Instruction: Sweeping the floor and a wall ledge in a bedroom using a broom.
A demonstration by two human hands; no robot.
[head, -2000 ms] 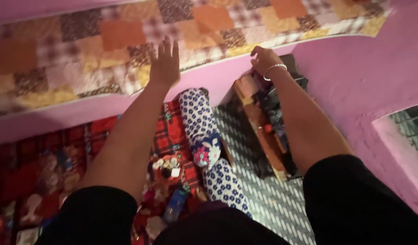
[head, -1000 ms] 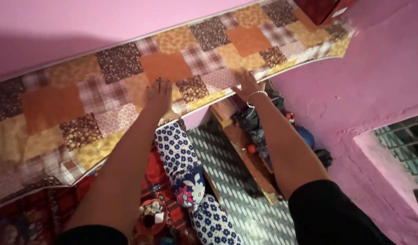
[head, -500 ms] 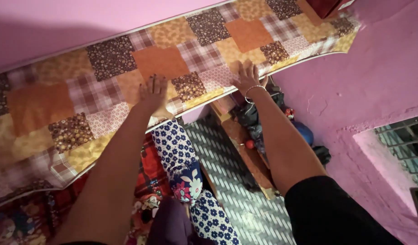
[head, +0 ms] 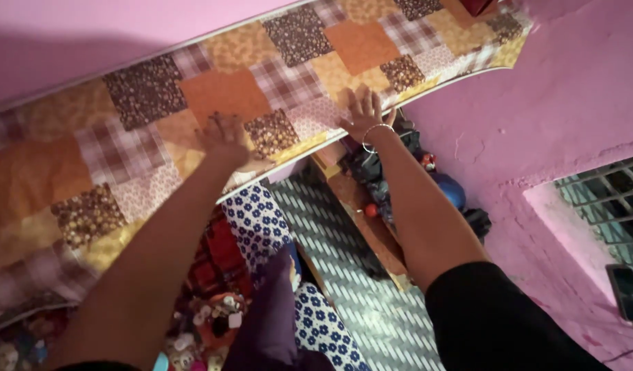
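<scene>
both the left hand [head: 224, 137] and the braceleted right hand [head: 363, 113] lie flat, fingers spread, gripping nothing, pressing the brown-and-orange patchwork cloth [head: 145, 130] smooth on its pink shelf [head: 69, 48].

- Patchwork cloth [head: 145, 130]: squares of orange, yellow floral, brown floral and pink-and-white plaid, with a white edge.
- Wall [head: 578, 89] right of the cloth: pink.
- Bolster [head: 258, 220] below the cloth: white with dark blue flowers.
- Blanket [head: 210, 261] left of the bolster: red plaid.
- Mat [head: 358, 275] right of the bolster: dark and white stripes.
- Sleeve [head: 509, 316] below the cloth: black.
- Bangle [head: 375, 128] at the cloth's edge: silver.
</scene>
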